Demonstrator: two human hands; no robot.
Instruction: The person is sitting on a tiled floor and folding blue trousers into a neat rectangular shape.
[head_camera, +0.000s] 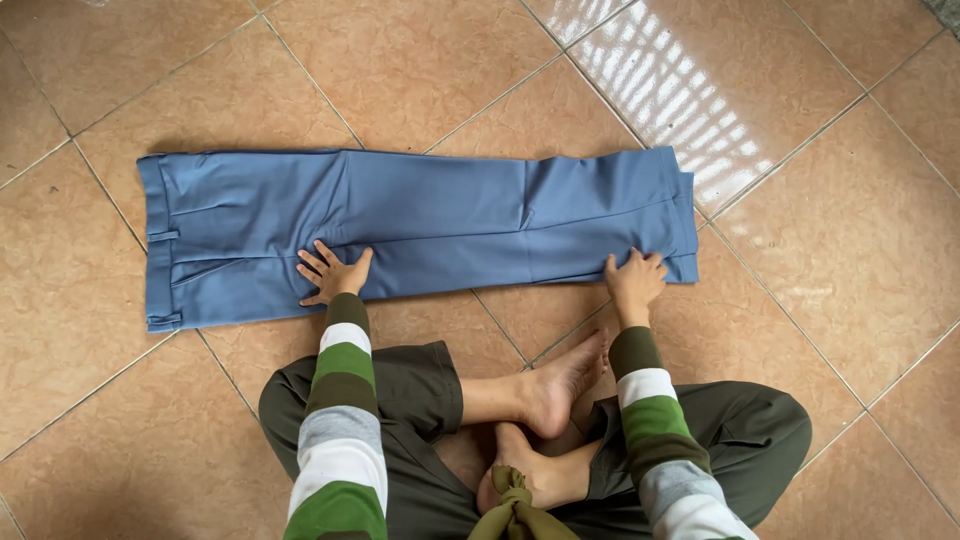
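Observation:
A pair of blue trousers (420, 225) lies flat on the tiled floor, folded leg on leg, waistband to the left and hems to the right. My left hand (332, 272) presses flat on the trousers near the seat, fingers spread. My right hand (634, 278) rests on the lower edge of the legs near the hems, fingers spread on the cloth. Neither hand grips anything. Both arms wear sleeves striped green, white and grey.
I sit cross-legged in dark green shorts, bare feet (545, 400) tucked in front of me just below the trousers. The floor is of large tan tiles (420, 70) with diagonal grout lines; a bright patch of window light (680, 90) falls at upper right.

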